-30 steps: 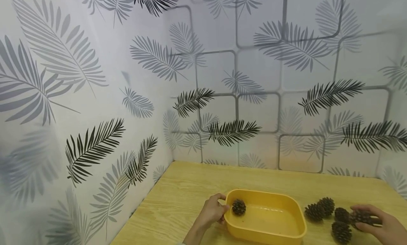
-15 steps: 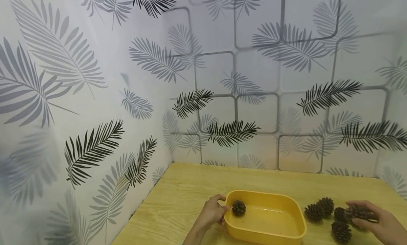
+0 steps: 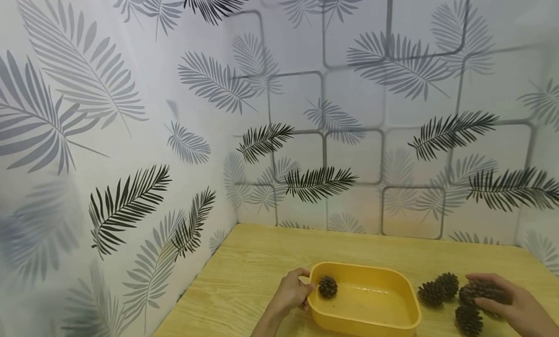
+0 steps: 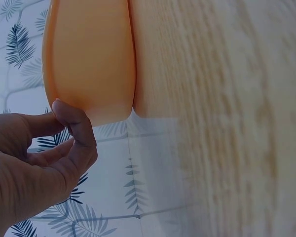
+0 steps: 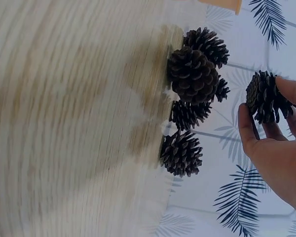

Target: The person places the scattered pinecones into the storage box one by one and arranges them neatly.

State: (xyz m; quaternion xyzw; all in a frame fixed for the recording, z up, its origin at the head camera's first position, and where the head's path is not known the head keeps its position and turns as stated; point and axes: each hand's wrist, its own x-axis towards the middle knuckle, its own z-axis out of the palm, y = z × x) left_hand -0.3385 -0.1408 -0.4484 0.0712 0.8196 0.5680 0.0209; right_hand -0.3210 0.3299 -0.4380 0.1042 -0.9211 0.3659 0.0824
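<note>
A yellow plastic basin [image 3: 371, 310] stands on the table, one pine cone [image 3: 328, 286] lying inside near its left end. My left hand [image 3: 290, 292] pinches the basin's left rim between thumb and fingers; in the left wrist view the fingertips meet at the rim of the orange-looking wall [image 4: 91, 59]. My right hand [image 3: 515, 303] grips another pine cone [image 5: 266, 98], which the right wrist view shows raised off the table. Below and beside it are several loose pine cones [image 5: 193, 74], one of them partly covered by the held cone in the head view.
The loose group includes a pair of cones [image 3: 438, 288] just right of the basin and a nearer cone [image 3: 469, 320]. The wood-grain table [image 3: 262, 249] meets leaf-patterned sheeting [image 3: 301, 147] at the back and left.
My right hand has moved a little left and upward with its pine cone, which now overlaps a cone behind it. My left hand and the basin stay in place.
</note>
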